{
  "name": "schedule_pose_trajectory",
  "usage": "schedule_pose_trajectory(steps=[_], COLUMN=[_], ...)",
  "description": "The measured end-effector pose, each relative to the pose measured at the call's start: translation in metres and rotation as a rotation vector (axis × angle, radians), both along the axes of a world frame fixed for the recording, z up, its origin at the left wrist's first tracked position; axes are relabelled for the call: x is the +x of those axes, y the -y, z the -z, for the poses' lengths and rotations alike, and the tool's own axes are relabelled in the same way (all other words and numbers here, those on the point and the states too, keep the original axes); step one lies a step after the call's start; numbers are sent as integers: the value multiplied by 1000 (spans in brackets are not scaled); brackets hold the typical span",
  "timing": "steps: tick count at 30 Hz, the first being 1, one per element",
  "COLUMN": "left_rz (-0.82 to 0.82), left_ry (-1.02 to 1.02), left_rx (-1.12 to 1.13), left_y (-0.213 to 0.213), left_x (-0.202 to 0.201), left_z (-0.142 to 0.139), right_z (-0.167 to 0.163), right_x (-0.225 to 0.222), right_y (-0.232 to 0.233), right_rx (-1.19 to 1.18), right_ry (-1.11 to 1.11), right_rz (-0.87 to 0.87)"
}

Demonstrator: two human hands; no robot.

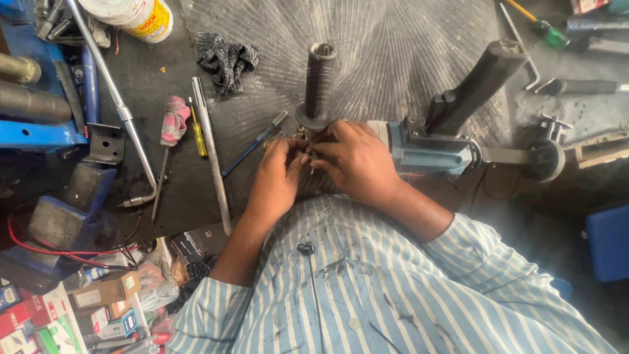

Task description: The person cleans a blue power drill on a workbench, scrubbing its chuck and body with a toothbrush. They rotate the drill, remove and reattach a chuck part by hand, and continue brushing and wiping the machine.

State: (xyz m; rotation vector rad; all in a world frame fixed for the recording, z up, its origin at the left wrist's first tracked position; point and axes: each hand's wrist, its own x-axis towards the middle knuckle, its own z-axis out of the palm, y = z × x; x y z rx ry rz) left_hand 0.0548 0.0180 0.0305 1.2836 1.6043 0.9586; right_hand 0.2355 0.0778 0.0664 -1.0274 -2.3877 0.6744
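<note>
Striped shirt (367,288) below, both hands' fingers (298,157) pinch a small metal part (309,156) between them.

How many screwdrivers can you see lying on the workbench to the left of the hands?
2: a small yellow-handled screwdriver beside the long metal bar, and one with a cloth-wrapped handle further left. More may be hidden in the clutter or under the hands.
</note>
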Motion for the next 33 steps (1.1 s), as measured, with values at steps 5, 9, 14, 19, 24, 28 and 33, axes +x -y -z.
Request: schedule_pose_trajectory(steps=[5,9,14,19,24,28,33], left_rz=[87,200,264,260,271,335,585], left_ry=[-120,-180,-331,-483,-818,-969,-864], left_rx=[46,75,3,248,137,-95,320], left_y=[-4,-13,-18,-20,-28,-36,-43], left_x=[-3,-9,-8,-7,11,18,-18], left_z=[-10,-27,-41,-45,-48,-55,-67], right_z=[-1,-3,6,11,12,12,7], right_x=[14,16,-4,-10,-12,-9,-6], right_y=[-13,-45,-71,-64,-64,-63,-64], right_rx=[-405,-415,-596,-499,-512,-491,-500], right_ry=[-125,-298,-246,-359,-374,-376,-365], right_rz=[48,196,41,80,104,55,58])
